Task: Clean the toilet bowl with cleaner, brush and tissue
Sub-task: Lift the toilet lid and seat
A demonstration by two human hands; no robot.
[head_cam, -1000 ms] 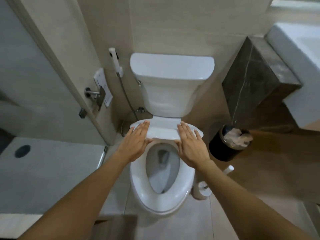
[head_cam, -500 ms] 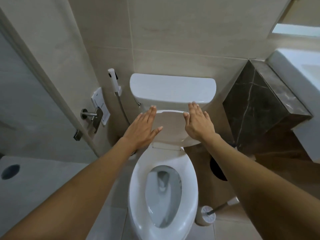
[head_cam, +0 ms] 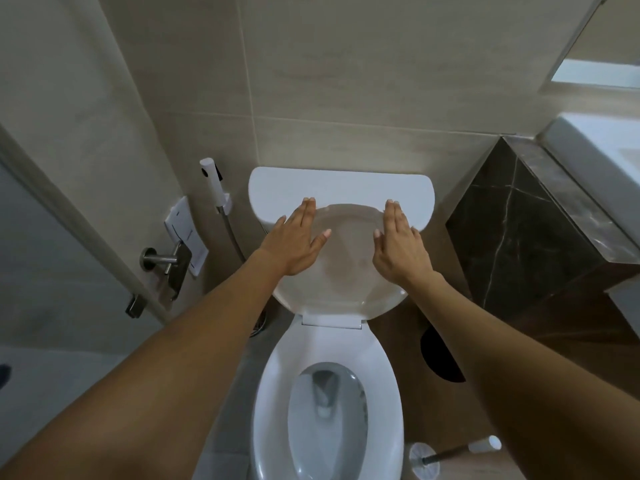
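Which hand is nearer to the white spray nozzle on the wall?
Left. The left hand lies flat on the raised lid's left side, next to the spray nozzle. The right hand presses the lid's far side.

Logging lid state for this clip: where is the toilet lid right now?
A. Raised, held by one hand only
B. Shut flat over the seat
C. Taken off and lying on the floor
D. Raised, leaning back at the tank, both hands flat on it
D: the lid stands raised against the tank, with the left hand and right hand laid flat on it, and the bowl is uncovered.
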